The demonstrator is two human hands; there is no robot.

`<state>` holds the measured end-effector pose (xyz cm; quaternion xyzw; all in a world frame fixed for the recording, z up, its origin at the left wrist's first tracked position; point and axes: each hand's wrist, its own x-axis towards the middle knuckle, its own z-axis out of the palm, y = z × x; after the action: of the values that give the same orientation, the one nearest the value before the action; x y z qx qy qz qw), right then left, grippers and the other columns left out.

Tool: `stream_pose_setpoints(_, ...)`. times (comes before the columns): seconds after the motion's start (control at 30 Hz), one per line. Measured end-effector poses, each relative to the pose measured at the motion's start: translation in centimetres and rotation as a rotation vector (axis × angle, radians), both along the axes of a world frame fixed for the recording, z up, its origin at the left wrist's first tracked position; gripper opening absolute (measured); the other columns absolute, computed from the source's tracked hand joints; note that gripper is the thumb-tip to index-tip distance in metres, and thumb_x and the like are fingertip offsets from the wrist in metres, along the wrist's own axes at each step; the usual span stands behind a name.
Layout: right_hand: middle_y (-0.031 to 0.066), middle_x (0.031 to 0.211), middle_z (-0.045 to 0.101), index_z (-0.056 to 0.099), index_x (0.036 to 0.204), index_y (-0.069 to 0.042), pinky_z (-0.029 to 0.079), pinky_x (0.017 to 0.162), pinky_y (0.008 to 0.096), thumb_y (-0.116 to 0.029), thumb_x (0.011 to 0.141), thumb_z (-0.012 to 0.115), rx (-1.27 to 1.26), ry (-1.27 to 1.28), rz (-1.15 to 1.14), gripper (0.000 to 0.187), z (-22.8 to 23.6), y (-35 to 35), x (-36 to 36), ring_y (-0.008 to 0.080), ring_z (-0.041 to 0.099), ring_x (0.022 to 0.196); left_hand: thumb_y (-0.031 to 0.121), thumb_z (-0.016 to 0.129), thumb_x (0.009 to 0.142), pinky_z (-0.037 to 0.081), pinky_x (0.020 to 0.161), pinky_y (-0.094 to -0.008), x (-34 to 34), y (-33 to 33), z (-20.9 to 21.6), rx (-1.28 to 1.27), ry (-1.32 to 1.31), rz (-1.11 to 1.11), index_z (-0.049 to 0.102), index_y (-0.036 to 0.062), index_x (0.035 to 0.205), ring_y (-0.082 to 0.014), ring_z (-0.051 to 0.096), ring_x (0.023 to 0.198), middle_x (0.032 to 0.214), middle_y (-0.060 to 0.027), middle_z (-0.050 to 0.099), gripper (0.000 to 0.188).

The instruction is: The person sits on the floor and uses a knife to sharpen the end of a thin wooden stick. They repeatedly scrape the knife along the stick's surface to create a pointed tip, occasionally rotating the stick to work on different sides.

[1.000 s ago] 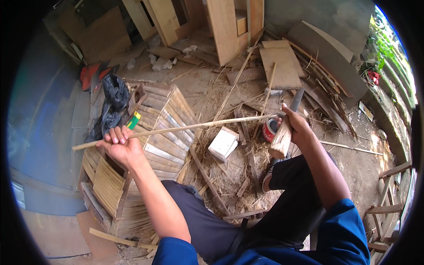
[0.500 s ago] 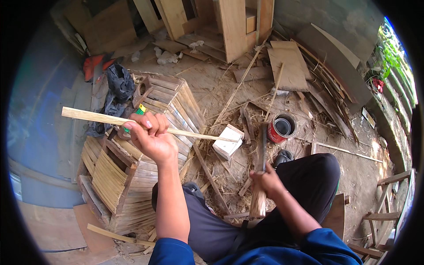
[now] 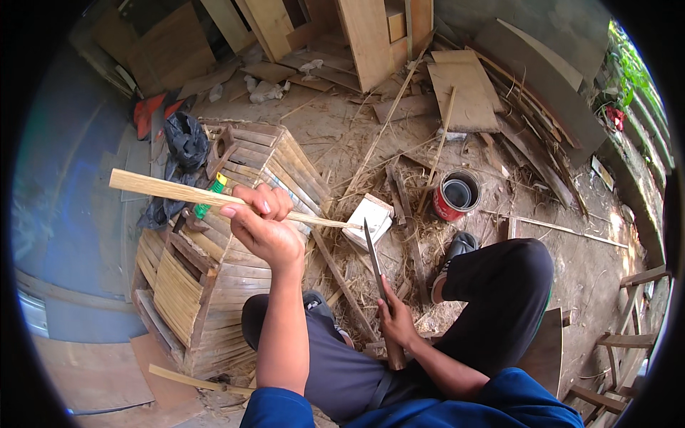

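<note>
My left hand (image 3: 270, 230) is closed around a pale strip of wood or bamboo (image 3: 153, 185), held slanting down to the right. Its far end rests on or just over a small whitish block (image 3: 374, 210) on the ground. In my right hand (image 3: 398, 319) is a long knife (image 3: 374, 251), gripped by its wooden handle (image 3: 395, 354). The blade points away from me, its tip close to the strip's end above the block. Whether the blade touches the strip I cannot tell.
A slatted wooden frame (image 3: 239, 274) stands at left, with a green-handled tool (image 3: 217, 185) and black plastic bag (image 3: 187, 139) on or beside it. A red can (image 3: 446, 207) sits right of the block. Shavings, sticks and boards (image 3: 464, 100) litter the dirt floor.
The knife has swung leftward and its tip has come to the strip's end over the block. My left hand and the strip have shifted slightly right in view.
</note>
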<state>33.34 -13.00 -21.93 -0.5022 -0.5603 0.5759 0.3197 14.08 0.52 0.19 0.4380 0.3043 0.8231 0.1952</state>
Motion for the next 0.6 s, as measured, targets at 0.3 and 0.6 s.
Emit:
stream_pose_setpoints(0.3, 0.0094, 0.078, 0.052, 0.029, 0.162, -0.023, 0.047, 0.066, 0.0277, 0.004, 0.102, 0.043, 0.190, 0.034, -0.052, 0.067, 2.2, -0.7, 0.1, 0.0140, 0.048, 0.066, 0.065, 0.036, 0.104, 0.013, 0.050, -0.0290, 2.0, -1.0, -0.2, -0.057, 0.036, 0.047, 0.028, 0.0155, 0.072, -0.0087, 0.009, 0.052, 0.057, 0.0048, 0.015, 0.059)
stream_pose_setpoints(0.6, 0.0203, 0.084, 0.059, 0.030, 0.161, -0.024, 0.051, 0.073, 0.0405, 0.011, 0.091, 0.048, 0.043, -0.058, 0.020, 0.080, 2.3, 0.1, 0.3, 0.0327, 0.061, 0.073, 0.065, 0.036, 0.105, 0.012, 0.049, -0.0287, 3.0, -0.8, 0.0, -0.050, 0.060, 0.173, 0.025, 0.0156, 0.071, -0.0086, 0.008, 0.051, 0.055, 0.0053, 0.014, 0.061)
